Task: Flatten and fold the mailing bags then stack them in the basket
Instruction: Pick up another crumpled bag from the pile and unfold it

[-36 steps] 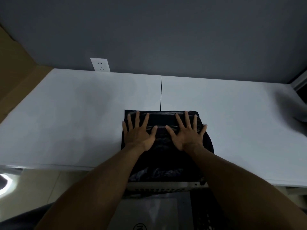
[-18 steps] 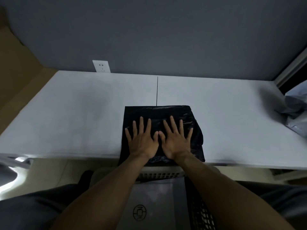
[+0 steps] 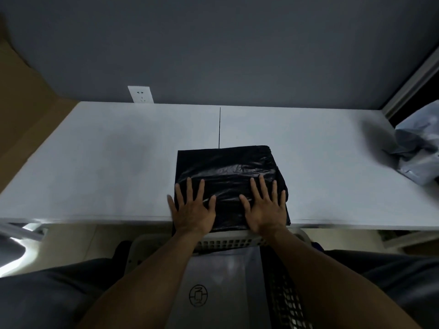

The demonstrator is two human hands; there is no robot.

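Black mailing bag (image 3: pixel 228 167) folded flat, table near edge; basket (image 3: pixel 228 243) below.

I see the left hand (image 3: pixel 192 214) and the right hand (image 3: pixel 266 212), both bare, each on a bare forearm (image 3: pixel 147 281) running to the lower frame edge. Dark grey trousers (image 3: pixel 47 293) cover the legs at lower left and lower right.

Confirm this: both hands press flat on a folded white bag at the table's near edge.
Wrong colour: the head view shows the left hand and right hand pressing flat on a folded black bag at the near edge of the table.
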